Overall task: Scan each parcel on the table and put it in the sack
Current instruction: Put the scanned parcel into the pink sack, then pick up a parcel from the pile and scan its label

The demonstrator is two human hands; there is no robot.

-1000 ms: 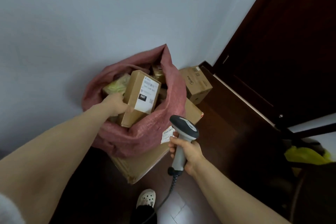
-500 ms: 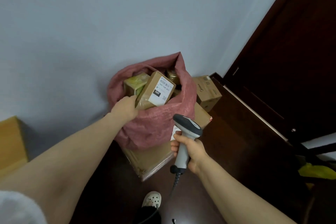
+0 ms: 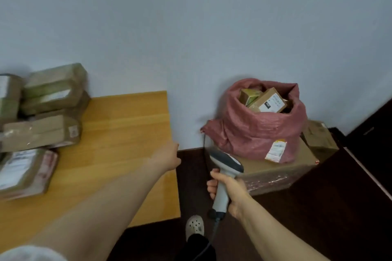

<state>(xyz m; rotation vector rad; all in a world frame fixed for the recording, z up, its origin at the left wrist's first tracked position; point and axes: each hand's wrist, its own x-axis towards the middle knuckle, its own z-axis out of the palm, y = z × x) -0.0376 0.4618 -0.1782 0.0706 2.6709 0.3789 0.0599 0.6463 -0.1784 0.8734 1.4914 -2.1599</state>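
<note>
Along the left of the view runs the wooden bench [image 3: 127, 125], and at its far-left end a heap of taped parcels [image 3: 42, 131] sits stacked near the wall. Off the bench to the right, a large carton [image 3: 273, 174] on the dark floor carries the pink sack [image 3: 254, 131]. The sack's mouth is open, and a labelled box [image 3: 268, 100] and others show at the top. The left hand [image 3: 167, 155] hangs over the bench's right edge, well apart from the heap. It holds nothing, and its fingers are loosely extended and somewhat blurred. The right hand [image 3: 231, 192] is wrapped round the handle of the scanner [image 3: 226, 162], held between bench and carton with its cable trailing down.

The step in hand looks like fetching the next parcel. That calls for a long reach leftward across the bench to a parcel in the heap. The label must then be turned up and the scanner head brought round from the sack side to face it.
</note>
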